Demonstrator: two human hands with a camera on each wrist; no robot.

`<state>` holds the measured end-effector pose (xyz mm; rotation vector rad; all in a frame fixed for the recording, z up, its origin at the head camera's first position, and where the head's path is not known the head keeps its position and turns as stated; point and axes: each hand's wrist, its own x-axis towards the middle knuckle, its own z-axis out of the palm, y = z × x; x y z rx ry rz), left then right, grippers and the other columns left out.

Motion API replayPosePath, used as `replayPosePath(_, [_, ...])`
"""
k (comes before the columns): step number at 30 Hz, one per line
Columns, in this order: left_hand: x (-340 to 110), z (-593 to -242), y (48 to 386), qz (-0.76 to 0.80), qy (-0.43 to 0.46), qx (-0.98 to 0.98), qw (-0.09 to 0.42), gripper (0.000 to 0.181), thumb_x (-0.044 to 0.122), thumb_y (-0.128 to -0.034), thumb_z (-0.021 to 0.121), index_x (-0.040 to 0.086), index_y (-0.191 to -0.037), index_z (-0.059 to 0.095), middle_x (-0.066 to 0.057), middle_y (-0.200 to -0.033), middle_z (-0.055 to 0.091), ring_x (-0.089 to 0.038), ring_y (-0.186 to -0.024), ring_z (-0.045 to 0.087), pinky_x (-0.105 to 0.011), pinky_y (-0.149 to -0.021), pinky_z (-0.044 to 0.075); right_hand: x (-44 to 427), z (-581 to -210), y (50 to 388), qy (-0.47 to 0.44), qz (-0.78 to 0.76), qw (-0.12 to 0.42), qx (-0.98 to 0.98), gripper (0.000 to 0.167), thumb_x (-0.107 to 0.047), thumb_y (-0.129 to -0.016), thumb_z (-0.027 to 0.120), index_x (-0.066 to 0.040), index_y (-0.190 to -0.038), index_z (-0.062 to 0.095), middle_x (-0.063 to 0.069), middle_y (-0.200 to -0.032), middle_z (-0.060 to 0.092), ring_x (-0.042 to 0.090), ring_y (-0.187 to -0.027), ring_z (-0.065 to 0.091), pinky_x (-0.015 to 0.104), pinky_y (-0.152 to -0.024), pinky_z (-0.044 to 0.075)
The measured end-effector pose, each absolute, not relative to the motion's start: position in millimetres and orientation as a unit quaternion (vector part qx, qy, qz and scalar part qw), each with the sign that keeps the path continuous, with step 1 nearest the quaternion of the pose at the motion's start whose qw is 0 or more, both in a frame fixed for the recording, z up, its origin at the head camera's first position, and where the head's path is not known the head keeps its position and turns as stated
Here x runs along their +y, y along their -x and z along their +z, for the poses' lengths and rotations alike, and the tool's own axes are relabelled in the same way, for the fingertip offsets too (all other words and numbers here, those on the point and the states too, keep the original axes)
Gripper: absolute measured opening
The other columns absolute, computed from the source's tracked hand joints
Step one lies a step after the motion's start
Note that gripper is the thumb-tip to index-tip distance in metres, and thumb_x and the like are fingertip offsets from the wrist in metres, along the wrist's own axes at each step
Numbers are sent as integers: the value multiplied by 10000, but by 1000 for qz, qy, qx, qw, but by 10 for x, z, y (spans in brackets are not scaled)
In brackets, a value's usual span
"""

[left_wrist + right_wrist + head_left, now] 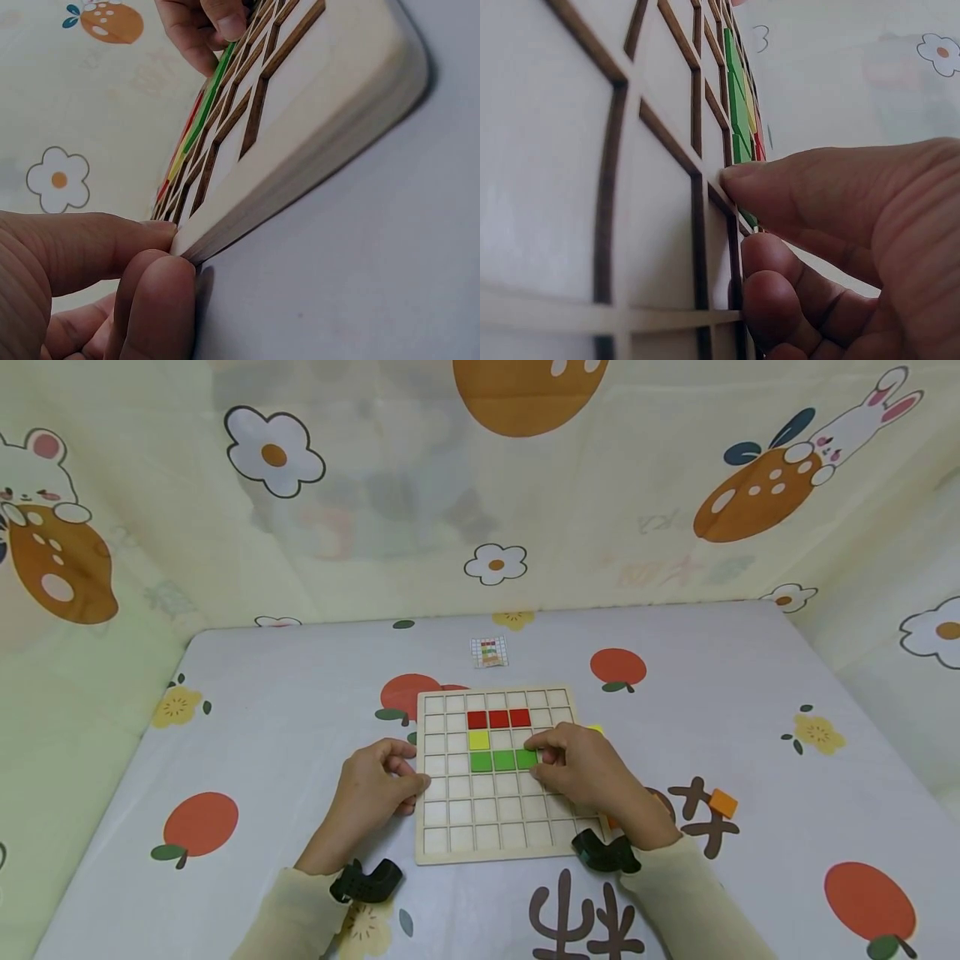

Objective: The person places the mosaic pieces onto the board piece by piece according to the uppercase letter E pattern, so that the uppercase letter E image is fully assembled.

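Pale printed cloth (390, 527) backs the work area, and a patterned tablecloth (300, 693) carries a gridded wooden board (457, 812); clock bearings follow the head view, twelve pointing away from the person. Rightmost green tile (523, 761) lies at nine o'clock from the middle of the right hand (588, 768), directly at its fingertips, and closes a three-tile green row whose long axis runs nine to three. Right hand is the nearer; left hand (375, 785) stands well apart, at about eight o'clock from that tile. Right thumb and fingertips are brought nearly together, clamped on the tile's edges at the board's surface; whether it is fully seated cannot be told. Left thumb bears on the board's nine-o'clock rim with fingers against its side, gripping the edge. Noted at twelve o'clock of the green row: a yellow tile (478, 740) above its left end, then a red row (498, 719), and, beyond the board, a small card (495, 652). One orange block (723, 803) lies at four o'clock from the right hand.
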<state>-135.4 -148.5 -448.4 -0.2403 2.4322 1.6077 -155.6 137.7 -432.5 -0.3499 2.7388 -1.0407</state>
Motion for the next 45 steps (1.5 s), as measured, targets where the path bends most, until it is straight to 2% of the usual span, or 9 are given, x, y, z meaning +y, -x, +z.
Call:
replayPosePath(16, [-1472,-4500,1366,537,87,833,104,365,14,-840,837,23,-1167,675,-87,-817,630,-157,-533,618,-269,-548,588,1483,-4289,1581,104,-367,77,921,279,-93,-933,723,-45,-1206,753,28,-864,604,195,-792,548,278,-636,472])
replayPosePath(23, [-1464,-4502,1365,539,89,831,106,368,7,-839,836,24,-1169,673,-87,-819,631,-156,-538,615,-264,-543,586,1800,-4217,1650,75,-367,51,926,298,-92,-948,684,-41,-1238,735,64,-927,627,210,-765,571,289,-541,480])
replayPosePath(30, [-1471,-4496,1361,544,84,829,104,334,10,-850,818,20,-1147,665,-87,-819,633,-148,-540,616,-253,-533,574,2040,-4203,1695,40,-321,59,944,292,-120,-946,677,-52,-1223,737,73,-921,619,251,-870,561,332,-681,459])
replayPosePath(33, [-1472,-4496,1356,542,83,830,102,323,13,-851,818,23,-1135,664,-84,-811,633,-146,-537,615,-246,-529,570,2089,-4229,1709,39,-312,64,947,321,-96,-923,655,-47,-1232,730,64,-900,611,245,-856,543,332,-669,442])
replayPosePath(38, [-1468,-4503,1359,540,83,832,100,319,10,-852,819,22,-1129,662,-85,-804,634,-146,-538,613,-248,-533,572,2105,-4284,1724,48,-305,77,948,355,-97,-910,703,-18,-1256,711,45,-834,584,214,-782,520,311,-627,418])
replayPosePath(45, [-1466,-4514,1363,541,82,831,99,320,12,-850,824,22,-1126,664,-87,-809,626,-150,-537,619,-263,-537,584,2086,-4277,1714,48,-292,84,952,234,-99,-904,714,-31,-1128,730,35,-817,578,202,-772,517,319,-653,420])
